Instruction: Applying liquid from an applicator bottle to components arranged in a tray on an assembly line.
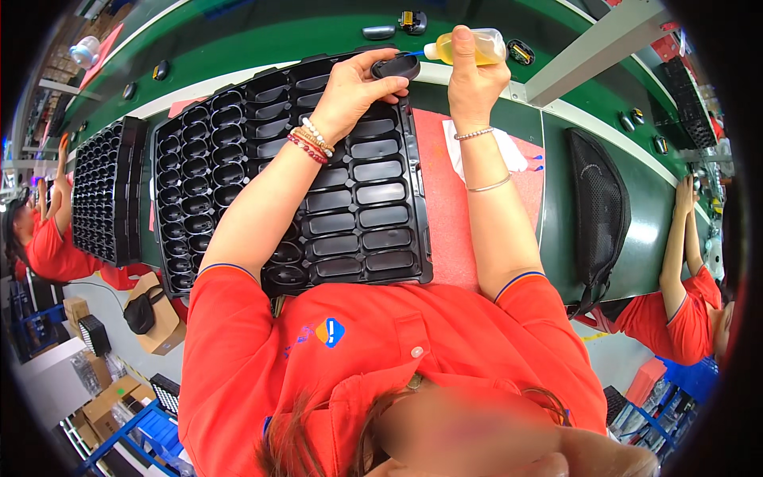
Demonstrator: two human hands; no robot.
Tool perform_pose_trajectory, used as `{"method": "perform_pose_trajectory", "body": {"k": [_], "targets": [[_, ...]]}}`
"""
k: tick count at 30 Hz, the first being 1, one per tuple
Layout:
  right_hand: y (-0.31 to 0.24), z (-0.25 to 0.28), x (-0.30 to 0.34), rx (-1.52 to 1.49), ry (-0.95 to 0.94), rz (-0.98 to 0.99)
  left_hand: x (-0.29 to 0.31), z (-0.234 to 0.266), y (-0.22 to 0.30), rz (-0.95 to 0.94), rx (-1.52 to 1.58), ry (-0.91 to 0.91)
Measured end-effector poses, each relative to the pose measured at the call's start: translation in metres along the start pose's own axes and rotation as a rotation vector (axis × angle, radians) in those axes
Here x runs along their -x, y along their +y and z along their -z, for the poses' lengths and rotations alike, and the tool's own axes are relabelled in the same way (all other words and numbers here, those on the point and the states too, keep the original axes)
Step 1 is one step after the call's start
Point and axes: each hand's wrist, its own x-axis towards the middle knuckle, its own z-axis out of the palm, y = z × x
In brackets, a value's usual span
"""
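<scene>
My left hand (350, 94) pinches a small black oval shell (395, 68) between thumb and fingers, above the far edge of a black plastic tray. In my right hand (475, 86) is a clear squeeze bottle (488, 46) of yellow liquid, tipped sideways. Its thin blue tip points left and reaches the shell's far rim; whether they touch I cannot tell. Under my left forearm lies the black tray (422, 215). Dark oval parts sit in its left rows, while the right rows show bare pockets.
A pink foam mat (449, 222) with a white cloth (455, 161) lies beneath my right forearm. Farther right is a black mesh bag (598, 211). More trays (107, 191) are stacked left. Small devices (412, 21) sit on the green belt beyond, near a metal post (592, 62). Co-workers sit on both sides.
</scene>
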Motion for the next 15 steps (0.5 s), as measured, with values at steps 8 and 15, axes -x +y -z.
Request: {"method": "perform_pose_trajectory", "body": {"k": [8, 15], "targets": [[0.0057, -0.0016, 0.0014, 0.037, -0.010, 0.032, -0.0011, -0.0001, -0.0004, 0.007, -0.012, -0.002], [0.0023, 0.0047, 0.0028, 0.049, 0.002, 0.036, 0.0045, -0.0035, -0.0022, 0.006, -0.007, 0.000]]}}
